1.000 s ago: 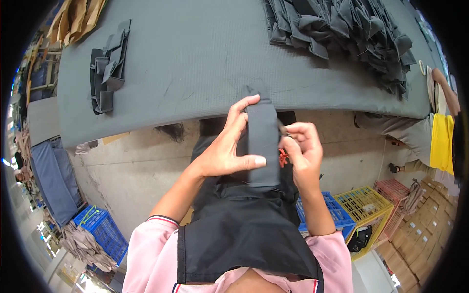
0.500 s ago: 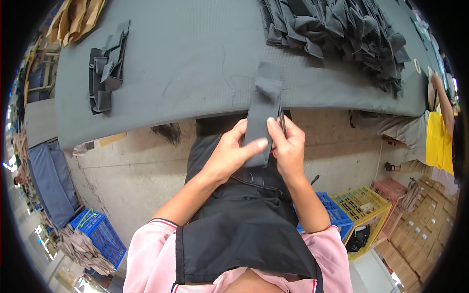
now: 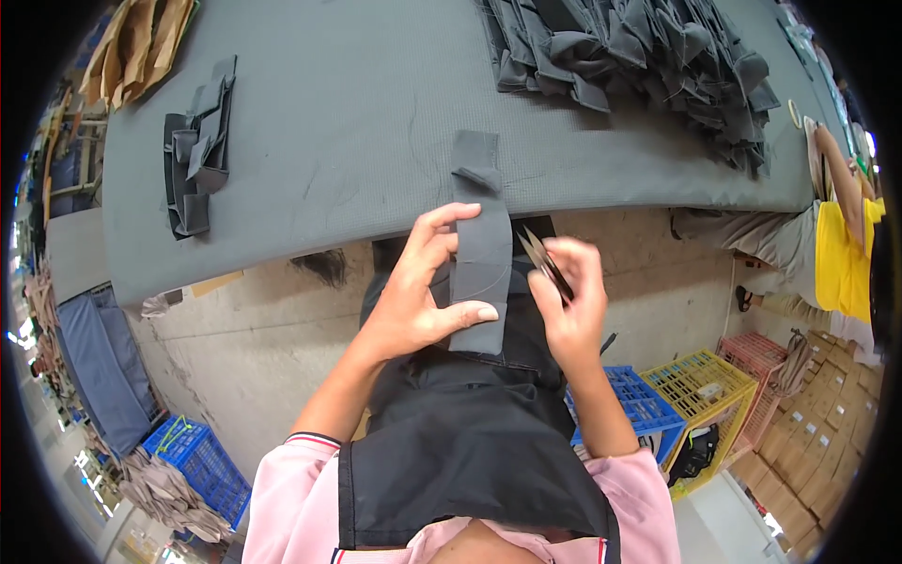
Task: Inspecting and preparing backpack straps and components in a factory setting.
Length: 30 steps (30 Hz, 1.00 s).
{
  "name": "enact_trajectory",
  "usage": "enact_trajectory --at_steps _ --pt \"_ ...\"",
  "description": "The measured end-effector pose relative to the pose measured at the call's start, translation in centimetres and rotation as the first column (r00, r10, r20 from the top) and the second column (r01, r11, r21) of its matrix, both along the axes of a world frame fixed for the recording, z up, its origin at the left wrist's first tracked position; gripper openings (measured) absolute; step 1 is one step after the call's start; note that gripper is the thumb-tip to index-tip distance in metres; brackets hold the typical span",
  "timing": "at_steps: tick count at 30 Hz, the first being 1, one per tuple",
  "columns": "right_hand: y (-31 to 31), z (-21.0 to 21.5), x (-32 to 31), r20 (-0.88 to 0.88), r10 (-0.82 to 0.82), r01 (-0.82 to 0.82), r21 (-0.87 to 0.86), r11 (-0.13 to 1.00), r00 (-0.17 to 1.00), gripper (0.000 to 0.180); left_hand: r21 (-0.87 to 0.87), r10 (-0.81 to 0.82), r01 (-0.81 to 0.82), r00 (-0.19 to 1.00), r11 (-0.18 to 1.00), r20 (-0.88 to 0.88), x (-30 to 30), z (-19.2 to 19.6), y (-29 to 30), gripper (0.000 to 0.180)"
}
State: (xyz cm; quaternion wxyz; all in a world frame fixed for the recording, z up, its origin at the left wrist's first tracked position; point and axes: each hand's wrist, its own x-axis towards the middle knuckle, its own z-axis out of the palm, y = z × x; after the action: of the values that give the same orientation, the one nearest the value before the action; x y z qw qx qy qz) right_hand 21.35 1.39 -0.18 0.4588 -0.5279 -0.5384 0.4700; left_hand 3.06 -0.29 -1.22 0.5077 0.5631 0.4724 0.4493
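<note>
My left hand (image 3: 413,291) grips a dark grey fabric strip (image 3: 481,254) by its left edge, thumb across the front and fingertips near the upper part. The strip's far end, with a small folded flap, reaches over the table edge. Just right of the strip, my right hand (image 3: 575,296) is closed round a pair of thread snips (image 3: 547,260), whose pointed blades face up and left, apart from the fabric. A loose thread curves across the lower part of the strip.
The grey-covered table (image 3: 329,122) bears a heap of dark fabric strips (image 3: 648,66) at far right, a smaller bundle (image 3: 199,155) at left and brown pieces (image 3: 141,52) behind it. Blue (image 3: 628,404) and yellow crates (image 3: 705,385) stand lower right; a person in yellow (image 3: 841,254) is at right.
My right hand has let go of the strip and moved right, bringing the snips' blades into plain view. The strip has shifted left and slightly nearer in my left hand.
</note>
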Motion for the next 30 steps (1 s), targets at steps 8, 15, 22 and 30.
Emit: enact_trajectory --at_steps 8,15,22,30 --pt "-0.5 2.1 1.8 0.541 0.14 -0.277 0.181 0.944 0.829 0.027 -0.08 0.014 -0.005 0.994 0.997 0.106 0.1 0.5 0.7 0.059" --pt "-0.7 1.7 1.5 0.445 0.11 -0.241 0.248 0.938 0.889 0.025 -0.089 0.009 -0.002 0.997 0.996 0.078 -0.6 0.4 0.5 0.056" --pt "-0.4 1.8 1.3 0.329 0.148 -0.197 0.121 0.973 0.932 0.023 -0.092 -0.033 0.039 0.997 0.995 0.068 -0.6 0.6 0.4 0.054" --pt "-0.3 1.1 1.7 0.45 0.119 -0.279 0.307 0.91 0.885 0.02 -0.109 -0.033 0.039 0.998 0.993 0.055 -0.7 0.3 0.1 0.054"
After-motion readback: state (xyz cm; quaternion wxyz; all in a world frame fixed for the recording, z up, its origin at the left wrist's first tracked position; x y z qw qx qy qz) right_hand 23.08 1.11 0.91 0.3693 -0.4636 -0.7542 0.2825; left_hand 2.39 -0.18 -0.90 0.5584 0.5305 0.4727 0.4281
